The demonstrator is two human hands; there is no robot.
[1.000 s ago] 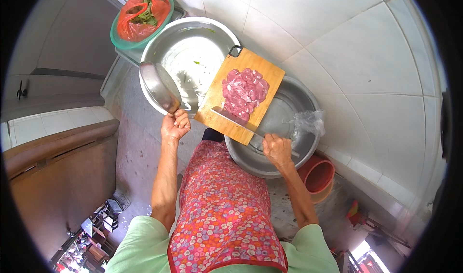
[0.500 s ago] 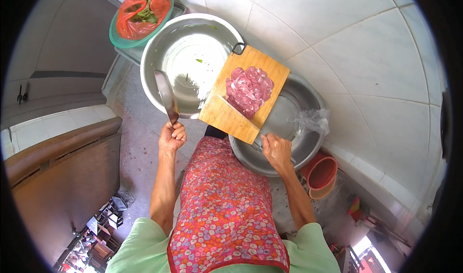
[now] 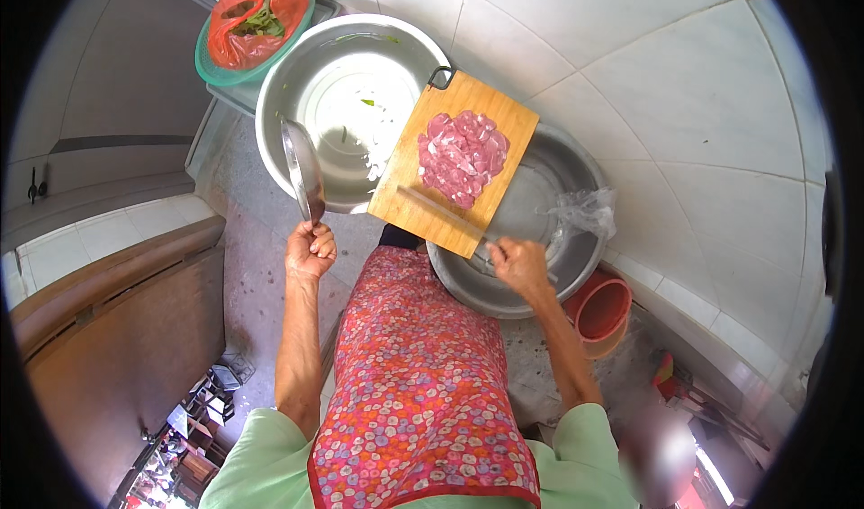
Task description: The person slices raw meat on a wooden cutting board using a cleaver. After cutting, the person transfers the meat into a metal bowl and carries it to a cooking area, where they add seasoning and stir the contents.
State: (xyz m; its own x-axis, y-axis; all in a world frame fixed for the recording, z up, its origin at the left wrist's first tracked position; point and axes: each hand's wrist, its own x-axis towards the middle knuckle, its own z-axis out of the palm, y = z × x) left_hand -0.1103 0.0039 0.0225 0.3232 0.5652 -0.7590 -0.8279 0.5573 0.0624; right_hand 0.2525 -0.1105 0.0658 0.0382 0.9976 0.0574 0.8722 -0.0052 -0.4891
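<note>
My left hand [image 3: 310, 250] is closed on the near end of a shallow metal dish [image 3: 303, 169], which is tipped up on its side, almost edge-on, over the rim of a large steel basin [image 3: 355, 23]. My right hand [image 3: 520, 266] grips the handle of a knife [image 3: 439, 210]. Its blade lies across the near part of a wooden cutting board [image 3: 490, 104], just short of a pile of sliced raw meat [image 3: 463, 158]. The board bridges the steel basin and a grey basin [image 3: 583, 162], its black handle at the far end.
A clear plastic bag [image 3: 583, 212] hangs over the grey basin's right rim, and a red bucket [image 3: 601, 306] stands beside it. Green leaves in a red bag [image 3: 236, 39] fill a teal basket [image 3: 209, 70] at far left. A tiled wall [image 3: 648, 95] closes off the right.
The knife blade has come away from the meat toward me, and a strip of bare board now shows between them. My left hand and the dish appear slightly farther left.
</note>
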